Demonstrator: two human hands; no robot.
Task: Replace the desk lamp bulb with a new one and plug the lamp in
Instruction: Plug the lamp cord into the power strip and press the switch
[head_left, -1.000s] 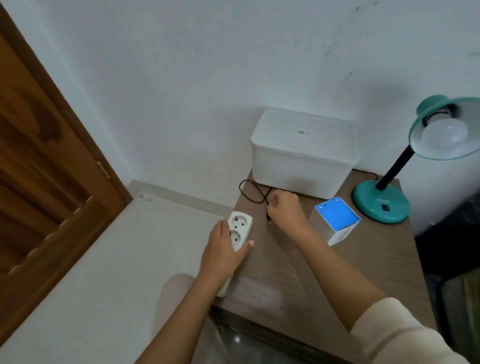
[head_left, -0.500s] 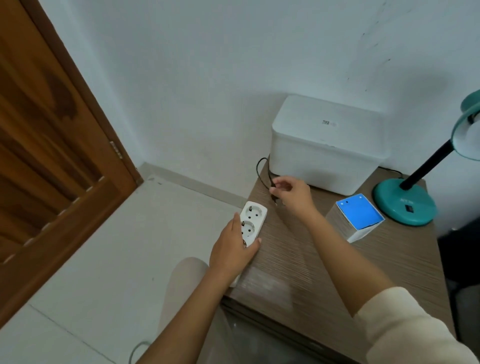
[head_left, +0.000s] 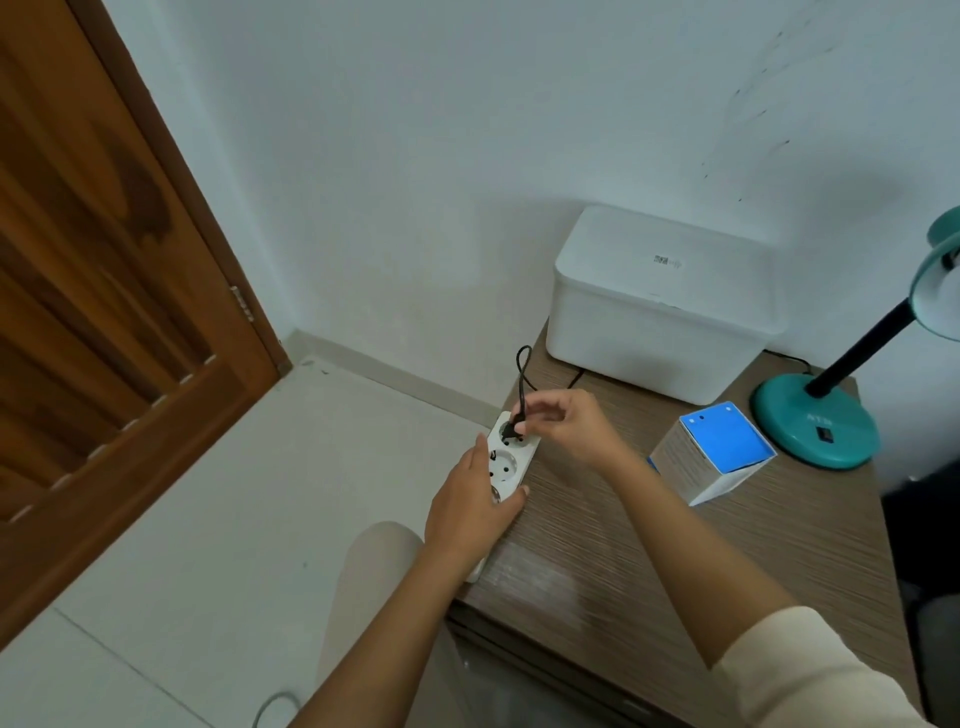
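1. Desk lamp (head_left: 813, 418): one, teal, with a black stem. It stands at the far right corner of the surface (head_left: 623, 551), and its shade is cut by the right edge of the view.
2. Plug (head_left: 512, 430): one, black, at the end of one black cord (head_left: 522, 371). It is at the farthest socket of the power strip; I cannot tell if it is fully in.
3. Power strip (head_left: 511, 465): one, white, lying along the left edge of the surface. Two sockets show plainly.
4. Hands: two. The left hand (head_left: 467, 514) has its grip clamped on the strip's near half. The right hand (head_left: 576, 426) has its grip pinched on the plug.
5. Boxes: two. One white lidded box (head_left: 660, 312) is at the far edge, against the wall (head_left: 467, 156). One small carton with a blue top (head_left: 714, 454) stands near the lamp base.
6. The surface is brown with a fine wood grain.
7. The room has a pale tiled floor (head_left: 234, 493) and one brown wooden door (head_left: 104, 312) on the left.
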